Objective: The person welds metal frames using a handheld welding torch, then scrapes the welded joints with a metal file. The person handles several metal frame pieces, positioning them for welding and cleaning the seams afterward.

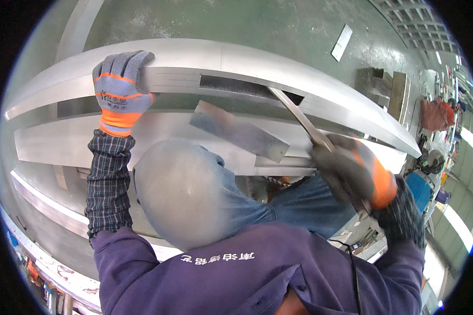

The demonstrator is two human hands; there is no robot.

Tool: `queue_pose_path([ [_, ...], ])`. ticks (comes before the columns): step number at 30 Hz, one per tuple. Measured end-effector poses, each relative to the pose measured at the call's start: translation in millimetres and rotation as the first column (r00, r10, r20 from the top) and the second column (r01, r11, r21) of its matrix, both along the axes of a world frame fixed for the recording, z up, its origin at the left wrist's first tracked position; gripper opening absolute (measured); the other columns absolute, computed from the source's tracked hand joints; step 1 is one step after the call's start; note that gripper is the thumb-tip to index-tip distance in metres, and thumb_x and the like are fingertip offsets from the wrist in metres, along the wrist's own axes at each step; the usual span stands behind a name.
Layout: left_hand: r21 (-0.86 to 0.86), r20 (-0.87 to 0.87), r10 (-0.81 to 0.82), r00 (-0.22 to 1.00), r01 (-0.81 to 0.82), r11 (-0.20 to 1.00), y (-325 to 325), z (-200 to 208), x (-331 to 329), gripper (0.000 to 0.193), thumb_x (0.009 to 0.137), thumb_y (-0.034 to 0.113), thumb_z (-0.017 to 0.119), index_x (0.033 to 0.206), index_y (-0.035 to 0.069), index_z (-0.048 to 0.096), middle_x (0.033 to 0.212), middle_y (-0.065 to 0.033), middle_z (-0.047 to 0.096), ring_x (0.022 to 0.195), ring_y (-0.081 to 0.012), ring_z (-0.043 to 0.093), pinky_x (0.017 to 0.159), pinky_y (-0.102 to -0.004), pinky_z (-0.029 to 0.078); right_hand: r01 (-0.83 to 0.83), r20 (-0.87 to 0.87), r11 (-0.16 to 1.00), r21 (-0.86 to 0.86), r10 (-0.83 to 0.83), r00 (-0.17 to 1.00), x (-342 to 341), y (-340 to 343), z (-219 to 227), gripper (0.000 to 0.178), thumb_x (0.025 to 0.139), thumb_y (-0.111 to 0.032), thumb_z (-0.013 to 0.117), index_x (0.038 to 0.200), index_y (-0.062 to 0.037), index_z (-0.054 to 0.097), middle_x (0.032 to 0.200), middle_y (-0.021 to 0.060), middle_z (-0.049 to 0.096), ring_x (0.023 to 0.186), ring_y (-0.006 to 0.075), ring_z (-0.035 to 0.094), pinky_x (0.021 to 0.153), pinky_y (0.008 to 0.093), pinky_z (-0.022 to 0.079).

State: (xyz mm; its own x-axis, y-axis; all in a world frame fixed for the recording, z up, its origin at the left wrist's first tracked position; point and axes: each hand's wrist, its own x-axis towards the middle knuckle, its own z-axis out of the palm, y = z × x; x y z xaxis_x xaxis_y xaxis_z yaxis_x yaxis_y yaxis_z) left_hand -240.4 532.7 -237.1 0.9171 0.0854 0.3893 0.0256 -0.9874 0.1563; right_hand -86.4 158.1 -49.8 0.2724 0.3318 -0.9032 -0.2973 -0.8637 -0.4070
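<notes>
A long silvery metal beam [236,59] stretches across in front of me, with a dark rectangular slot [231,85] cut in its near side. My left hand [120,86], in a grey and orange glove, has its fingers wrapped over the beam's upper edge, left of the slot. In my gloved right hand [349,165], smeared by motion, is a flat metal file [301,116]. The file's far end reaches the right part of the slot; the glove hides its handle end.
A loose flat metal plate [239,131] lies below the slot, over another pale beam [73,139]. My bent knee [178,194] is close beneath. A metal strip [342,42] rests on the green floor, with metal blocks [386,89] and a red bag [437,115] to the right.
</notes>
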Motion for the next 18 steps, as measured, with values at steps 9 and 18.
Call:
queue_pose_path([
  [9, 0.018, 0.017, 0.008, 1.0, -0.008, 1.0, -4, 0, 4, 0.069, 0.049, 0.016, 0.081, 0.116, 0.014, 0.071, 0.114, -0.0059, 0.071, 0.105, -0.0312, 0.064, 0.093, -0.0446, 0.047, 0.136, -0.142, 0.977, 0.164, -0.113, 0.983, 12, 28, -32, 0.027, 0.102, -0.028, 0.058, 0.106, -0.0018, 0.063, 0.064, 0.0004, 0.055, 0.044, 0.0089, 0.051, 0.04, 0.0244, 0.043],
  [18, 0.017, 0.029, 0.014, 0.999, -0.014, 1.0, -2, 3, 3, 0.067, 0.049, 0.017, 0.08, 0.115, 0.016, 0.071, 0.113, -0.0047, 0.071, 0.104, -0.0309, 0.063, 0.093, -0.044, 0.047, 0.048, -0.084, 0.993, 0.11, -0.038, 0.996, -1, -4, 12, 0.034, 0.102, -0.03, 0.061, 0.115, 0.0009, 0.064, 0.08, 0.0071, 0.065, 0.068, 0.0157, 0.064, 0.061, 0.0303, 0.056],
])
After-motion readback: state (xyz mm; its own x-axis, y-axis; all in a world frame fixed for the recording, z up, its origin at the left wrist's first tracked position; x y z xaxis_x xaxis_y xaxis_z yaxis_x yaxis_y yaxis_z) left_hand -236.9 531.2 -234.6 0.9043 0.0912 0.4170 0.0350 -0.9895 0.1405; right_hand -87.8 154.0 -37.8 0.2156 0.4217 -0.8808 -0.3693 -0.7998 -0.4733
